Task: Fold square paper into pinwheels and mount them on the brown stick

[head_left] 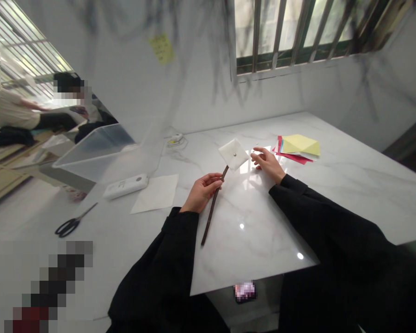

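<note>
My left hand [205, 187] pinches a thin dark brown stick [212, 210] near its upper end, and the stick slants down toward me. At its top is a white square of paper [230, 151] with a small silver pin head [235, 155] near its middle. Whether the paper is fixed to the stick cannot be made out. Just right of the paper, my right hand [265, 162] is over the table with its index finger stretched out and its other fingers curled. Tiny shiny specks show by its fingertips, too small to name.
Coloured paper sheets [298, 145] lie fanned at the right on the marbled white table [346, 185]. To the left are a white sheet [156, 193], a white oblong device [126, 186], scissors [69, 225] and a clear plastic bin [90, 157]. Other people sit at the far left.
</note>
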Demonstrator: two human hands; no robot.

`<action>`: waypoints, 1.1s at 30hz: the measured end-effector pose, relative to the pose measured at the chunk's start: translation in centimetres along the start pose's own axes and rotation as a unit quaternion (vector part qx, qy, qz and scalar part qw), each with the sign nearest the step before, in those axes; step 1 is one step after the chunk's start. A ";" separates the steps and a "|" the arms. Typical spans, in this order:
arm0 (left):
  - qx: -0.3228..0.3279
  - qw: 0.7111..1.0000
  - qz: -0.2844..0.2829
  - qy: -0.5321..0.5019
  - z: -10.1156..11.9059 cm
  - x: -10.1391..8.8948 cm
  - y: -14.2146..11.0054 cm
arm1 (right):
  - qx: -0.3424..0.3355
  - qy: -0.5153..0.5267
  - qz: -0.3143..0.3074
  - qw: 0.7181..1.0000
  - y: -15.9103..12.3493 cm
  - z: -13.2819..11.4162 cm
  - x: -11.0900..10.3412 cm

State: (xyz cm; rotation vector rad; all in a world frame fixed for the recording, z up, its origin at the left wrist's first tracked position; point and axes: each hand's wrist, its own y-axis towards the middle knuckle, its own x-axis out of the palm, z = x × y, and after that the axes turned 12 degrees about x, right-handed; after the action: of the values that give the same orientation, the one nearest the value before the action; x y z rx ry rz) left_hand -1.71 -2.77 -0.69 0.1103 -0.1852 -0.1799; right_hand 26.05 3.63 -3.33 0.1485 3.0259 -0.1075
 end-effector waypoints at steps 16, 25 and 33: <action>0.007 0.999 0.037 -0.029 0.2 0.2 0.1 | -0.070 -0.250 0.003 0.966 -2.0 -1.8 0.2; -0.004 1.000 -0.016 0.008 0.3 0.1 -0.1 | -0.077 -0.274 0.037 0.958 -1.9 -1.7 -0.2; 0.003 1.000 0.002 -0.001 0.2 0.2 -0.1 | -0.055 -0.323 0.036 0.944 -1.5 -1.5 -0.4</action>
State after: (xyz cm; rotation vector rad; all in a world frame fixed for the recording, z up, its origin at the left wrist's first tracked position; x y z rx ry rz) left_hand -1.56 -2.89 -0.43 0.1164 -0.1878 -0.1745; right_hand 26.10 2.17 -1.73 0.1722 2.3609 0.0193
